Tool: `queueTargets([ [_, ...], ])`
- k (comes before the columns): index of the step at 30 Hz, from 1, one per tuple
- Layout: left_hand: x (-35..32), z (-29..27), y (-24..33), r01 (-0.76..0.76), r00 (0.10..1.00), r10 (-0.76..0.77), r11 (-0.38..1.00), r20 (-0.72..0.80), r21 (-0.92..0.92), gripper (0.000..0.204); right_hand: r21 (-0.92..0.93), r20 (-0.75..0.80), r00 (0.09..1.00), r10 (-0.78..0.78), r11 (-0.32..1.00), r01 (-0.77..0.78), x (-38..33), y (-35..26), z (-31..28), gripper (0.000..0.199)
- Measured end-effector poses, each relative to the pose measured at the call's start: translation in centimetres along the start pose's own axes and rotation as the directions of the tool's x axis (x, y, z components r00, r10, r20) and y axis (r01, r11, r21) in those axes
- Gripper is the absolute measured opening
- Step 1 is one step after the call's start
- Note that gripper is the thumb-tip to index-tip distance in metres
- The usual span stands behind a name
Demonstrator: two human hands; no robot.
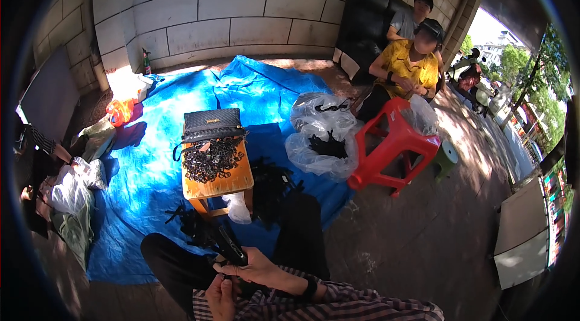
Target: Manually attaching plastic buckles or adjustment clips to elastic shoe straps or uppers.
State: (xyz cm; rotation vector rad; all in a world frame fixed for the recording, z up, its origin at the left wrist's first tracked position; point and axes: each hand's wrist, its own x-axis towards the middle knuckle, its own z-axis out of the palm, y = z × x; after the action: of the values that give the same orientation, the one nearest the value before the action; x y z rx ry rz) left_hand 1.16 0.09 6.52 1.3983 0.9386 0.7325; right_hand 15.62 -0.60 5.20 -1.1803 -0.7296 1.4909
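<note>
The long, narrow, black strap-like piece [231,245] is in the right hand [260,268], low in the view above the person's lap, with its far end slanting up and to the left; it looks light enough for one hand, and probably bends more readily than it breaks, though its material is too small to make out and a stiffer core cannot be ruled out; its smooth-looking face may slide a little under dry fingertips, so the surest hold is likely across its near end, thumb on top and fingers beneath, with the free length left to point away; the right fingers are closed around that near end, while the left hand [221,298] sits just below with its fingers curled and its thumb raised toward the right hand, and whether they pinch something small cannot be told; the piece is dark all over save for a paler glint along its side, straight-edged and much longer than wide; just beyond it, a loose heap of matt black strips [194,228] lies on the creased blue plastic sheet [151,194], looking soft and tangled; farther off, a spread of small, shiny, dark ring-like pieces [211,161] covers much of the yellowish wooden stool [225,188], each seemingly light, hard and best picked up by its rim.
</note>
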Motion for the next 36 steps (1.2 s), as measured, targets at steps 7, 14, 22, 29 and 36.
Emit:
queueTargets([
  [7,0.7,1.0,-1.1,-0.112,0.993,0.111,0.993,0.031,0.026,0.034,-0.092,0.142,0.982,-0.124,0.986,0.138,1.0,2.1,-2.8,0.034],
  [14,0.7,-0.4,-3.4,-0.128,0.977,0.163,0.964,-0.136,0.234,0.027,-0.304,0.267,0.963,-0.031,0.946,0.115,2.2,0.2,-1.0,0.038],
  [22,1.5,0.4,-5.2,-0.273,0.953,0.297,0.926,-0.059,0.262,0.009,-0.324,-0.072,0.981,0.178,0.926,-0.192,-0.7,-3.0,-0.4,0.019],
  [29,0.8,0.4,-5.7,-0.218,0.961,0.253,0.941,-0.111,0.259,0.012,-0.365,-0.123,0.973,0.196,0.903,-0.228,-0.8,-3.7,1.6,0.018],
  [36,0.9,0.3,-5.0,-0.191,0.97,0.22,0.951,-0.101,0.244,0.013,-0.399,-0.04,0.996,0.077,0.913,-0.087,-0.6,-3.5,1.7,0.019],
])
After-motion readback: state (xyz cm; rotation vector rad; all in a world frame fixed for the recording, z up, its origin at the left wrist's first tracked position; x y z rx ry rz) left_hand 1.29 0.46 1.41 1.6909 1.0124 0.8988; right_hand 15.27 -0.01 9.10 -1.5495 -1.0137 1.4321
